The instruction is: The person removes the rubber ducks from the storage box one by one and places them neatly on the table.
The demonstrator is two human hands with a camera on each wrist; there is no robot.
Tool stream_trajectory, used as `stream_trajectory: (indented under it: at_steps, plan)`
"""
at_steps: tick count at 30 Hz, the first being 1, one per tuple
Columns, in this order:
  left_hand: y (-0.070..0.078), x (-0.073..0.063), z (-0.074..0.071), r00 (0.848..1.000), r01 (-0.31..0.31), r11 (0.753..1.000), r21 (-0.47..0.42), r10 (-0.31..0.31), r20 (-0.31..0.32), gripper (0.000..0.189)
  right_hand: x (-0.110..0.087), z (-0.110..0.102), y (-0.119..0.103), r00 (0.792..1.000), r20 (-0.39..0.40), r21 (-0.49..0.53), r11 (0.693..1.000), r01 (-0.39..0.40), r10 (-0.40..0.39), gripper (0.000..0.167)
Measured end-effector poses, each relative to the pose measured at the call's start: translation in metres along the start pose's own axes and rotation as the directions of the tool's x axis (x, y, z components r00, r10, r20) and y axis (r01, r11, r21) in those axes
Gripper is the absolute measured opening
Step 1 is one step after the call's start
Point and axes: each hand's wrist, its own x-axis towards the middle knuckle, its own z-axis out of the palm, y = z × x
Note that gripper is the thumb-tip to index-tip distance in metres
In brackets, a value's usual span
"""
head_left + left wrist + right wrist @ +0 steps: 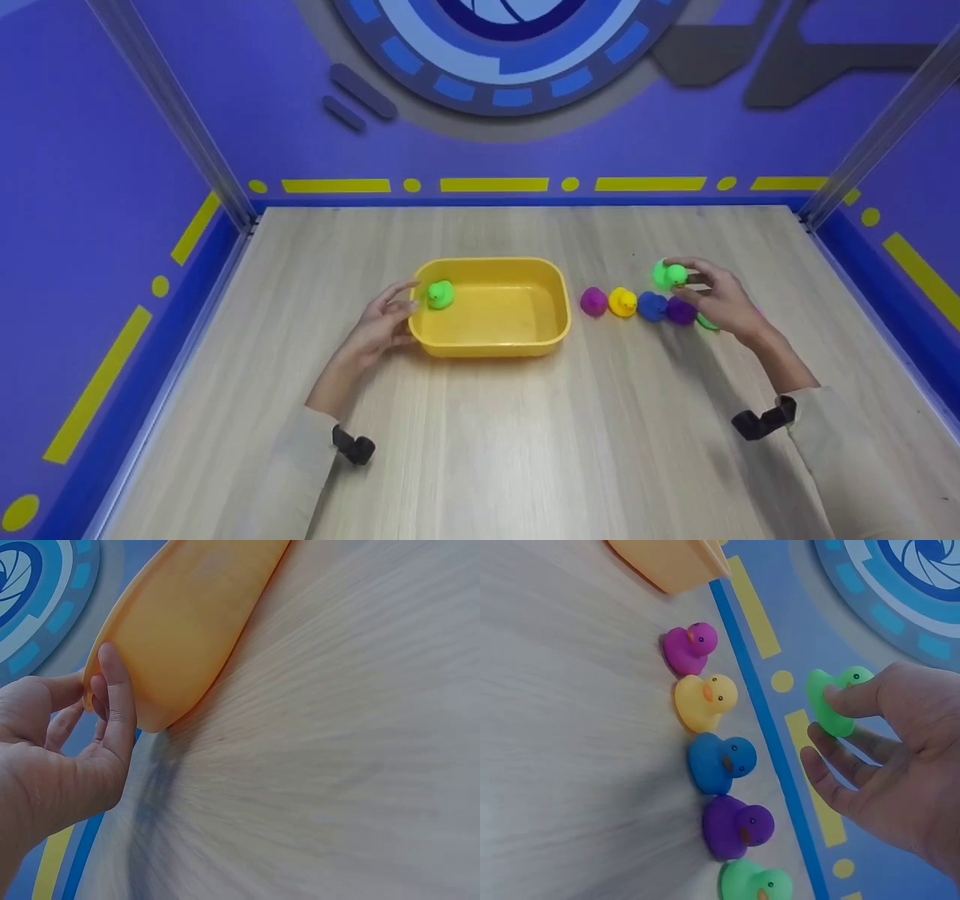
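Note:
A yellow plastic basin (491,349) stands on the table, with a green rubber duck (440,295) inside at its left end. My left hand (379,324) grips the basin's left rim between thumb and fingers, as the left wrist view also shows. To the right, my right hand (724,300) pinches another green rubber duck (831,706) and holds it above the table. Below it runs a row of rubber ducks: magenta (688,649), yellow (705,703), blue (718,763), purple (735,826) and green (754,883). In the head view, the hand partly covers the row's right end.
The wooden table (495,442) is enclosed by blue panels (510,157) at the back and both sides. Metal posts (176,112) stand at the back corners. A black wrist camera (763,420) sits on each sleeve.

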Motion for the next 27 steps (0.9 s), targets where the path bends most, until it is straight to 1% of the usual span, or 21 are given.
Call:
stream_trajectory:
  at_steps: [6, 9, 15, 21, 27]
  plan:
    - [0.002, 0.002, 0.001, 1.000, -0.015, 1.000, 0.008, 0.015, 0.008, 0.047, -0.005, -0.017, 0.005, 0.998, -0.063, -0.006, 1.000, -0.011, 0.011, 0.044]
    - [0.001, 0.002, 0.001, 1.000, -0.013, 1.000, 0.013, 0.013, 0.012, 0.047, -0.009, -0.025, 0.010, 0.995, -0.098, -0.002, 1.000, -0.010, 0.010, 0.045]
    - [-0.001, 0.001, 0.001, 0.999, -0.026, 0.999, 0.019, 0.026, 0.032, 0.049, -0.017, -0.040, 0.020, 0.990, -0.137, 0.011, 1.000, -0.012, 0.013, 0.045]
    - [0.002, 0.002, 0.002, 1.000, -0.005, 1.000, 0.008, 0.004, 0.022, 0.048, -0.024, -0.051, 0.031, 0.987, -0.156, 0.022, 0.999, -0.025, 0.028, 0.045]
    - [0.001, -0.001, 0.002, 1.000, -0.003, 1.000, 0.004, 0.003, 0.021, 0.049, -0.030, -0.056, 0.041, 0.987, -0.157, 0.016, 0.999, -0.043, 0.045, 0.045]
